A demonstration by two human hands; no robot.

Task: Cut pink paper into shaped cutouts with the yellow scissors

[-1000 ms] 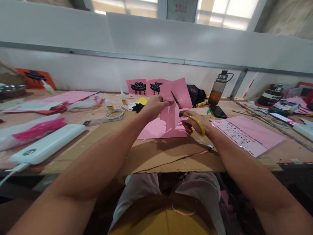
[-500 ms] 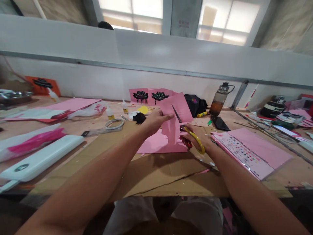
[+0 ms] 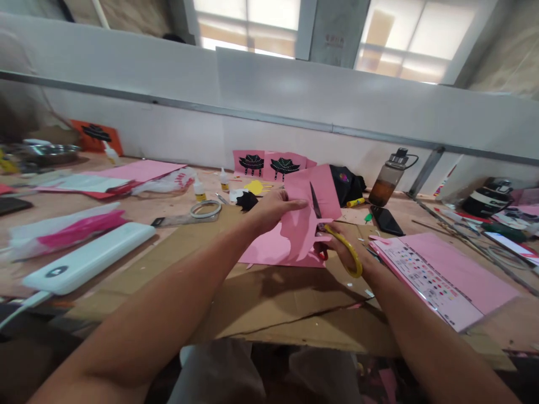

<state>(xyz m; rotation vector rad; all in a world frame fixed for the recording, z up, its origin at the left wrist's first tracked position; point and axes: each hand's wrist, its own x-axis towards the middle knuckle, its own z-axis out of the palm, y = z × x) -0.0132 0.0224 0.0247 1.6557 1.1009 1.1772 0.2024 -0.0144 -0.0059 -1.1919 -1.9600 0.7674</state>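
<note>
My left hand (image 3: 275,210) pinches a pink paper sheet (image 3: 322,188) between thumb and fingers, holding it raised over the cardboard. The sheet's lower part is cut into an irregular outline with thin strips on its right side. My right hand (image 3: 339,247) is closed around yellow-handled scissors (image 3: 351,255), whose dark blades point up and left against the sheet. Beneath, another pink sheet (image 3: 263,248) lies on the brown cardboard (image 3: 269,314).
Behind stand pink cards (image 3: 248,164) with black decorated shapes, glue bottles (image 3: 199,189) and a black cut-out (image 3: 246,201). At right are a bottle (image 3: 385,182), a phone (image 3: 387,220) and a packet (image 3: 429,275). A white device (image 3: 90,258) lies left.
The view has shifted, so most table items appear farther right. The sheet and scissors have turned slightly, with the blades now pointing more steeply upward. Both hands keep their holds.
</note>
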